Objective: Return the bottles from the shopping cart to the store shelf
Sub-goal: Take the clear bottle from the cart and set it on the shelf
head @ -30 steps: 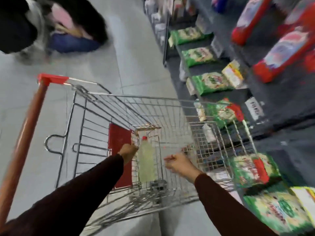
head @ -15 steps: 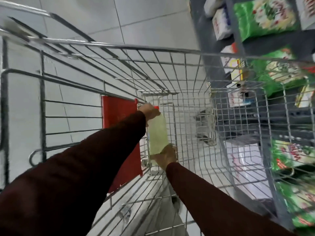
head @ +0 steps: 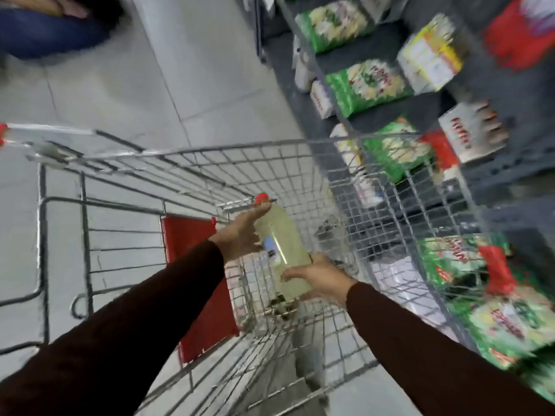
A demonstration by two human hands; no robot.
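A clear bottle [head: 282,244] of pale yellow liquid with a red cap hangs inside the wire shopping cart [head: 210,151], tilted with its cap pointing away from me. My left hand [head: 240,232] grips its upper part near the neck. My right hand [head: 318,277] holds the lower part from the right side and underneath. The dark grey store shelf [head: 378,40] stands on the right. I see no other bottle in the cart.
Green, yellow and red packages fill the shelves close beside the cart's right side. The cart's red child-seat flap [head: 192,250] is on the left. A person [head: 51,28] crouches on the tiled floor at the far left.
Both hands have lifted the bottle off the cart's bottom and tilted it. My right hand went from free to gripping the base. The view has pulled back up from the cart.
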